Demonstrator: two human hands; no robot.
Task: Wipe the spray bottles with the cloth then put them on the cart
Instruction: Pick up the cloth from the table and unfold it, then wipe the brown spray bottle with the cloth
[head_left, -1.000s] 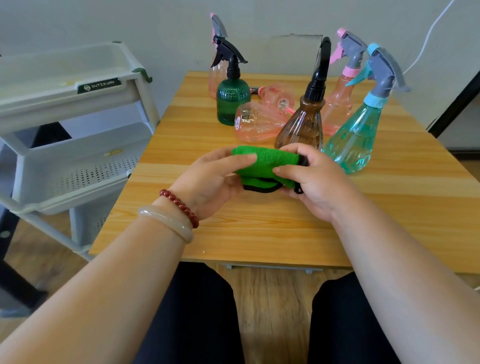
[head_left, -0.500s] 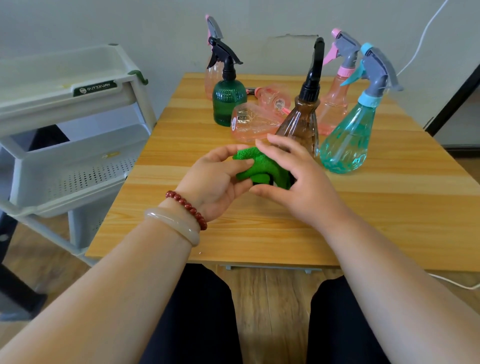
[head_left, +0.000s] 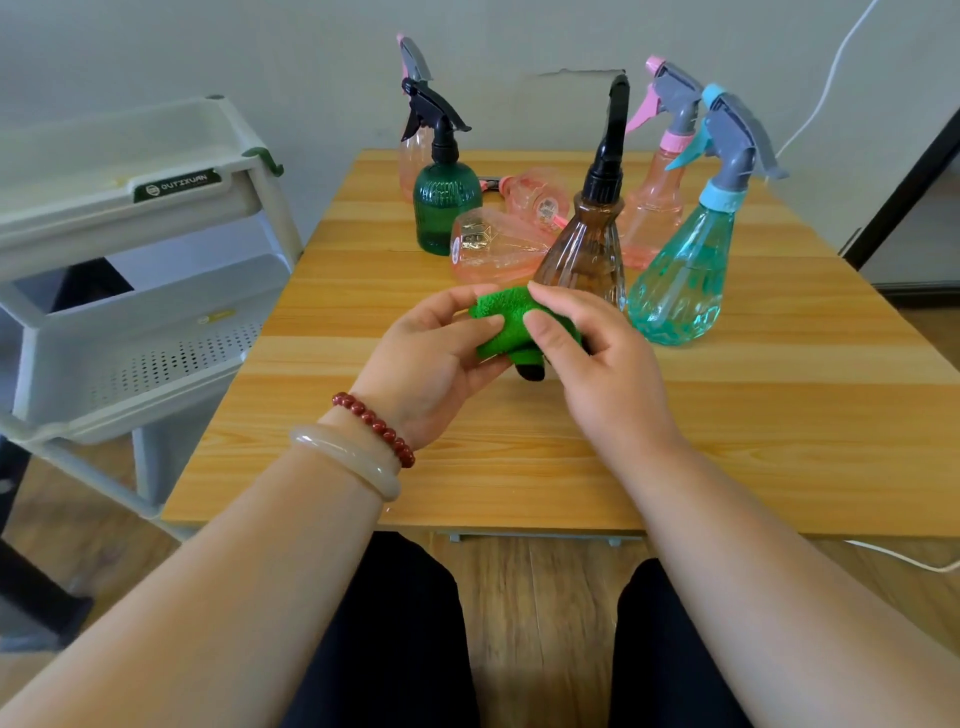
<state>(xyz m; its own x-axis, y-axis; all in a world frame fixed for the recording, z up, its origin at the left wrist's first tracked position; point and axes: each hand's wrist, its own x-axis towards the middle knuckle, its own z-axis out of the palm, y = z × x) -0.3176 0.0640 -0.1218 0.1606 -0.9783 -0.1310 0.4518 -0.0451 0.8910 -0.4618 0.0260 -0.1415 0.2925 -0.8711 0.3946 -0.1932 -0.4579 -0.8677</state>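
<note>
A green cloth (head_left: 506, 322) with a black edge is bunched between both hands above the wooden table (head_left: 779, 415). My left hand (head_left: 431, 358) pinches its left side and my right hand (head_left: 597, 364) pinches its right side. Just behind the cloth stands a brown spray bottle (head_left: 587, 254) with a black nozzle. A teal bottle (head_left: 685, 280) stands to its right, a dark green bottle (head_left: 444, 208) to its left. Pink bottles stand at the back left (head_left: 410, 150) and back right (head_left: 654, 202); two more pink ones (head_left: 493, 249) lie on their sides.
A white tiered cart (head_left: 130, 218) stands left of the table, its top tray and perforated lower tray holding nothing visible. A white cable (head_left: 826, 88) runs down the wall at the right. My knees are under the table's near edge.
The cloth went from a flat fold held by both hands to a crumpled bunch, and both hands shifted their hold on it. The bottles have not moved.
</note>
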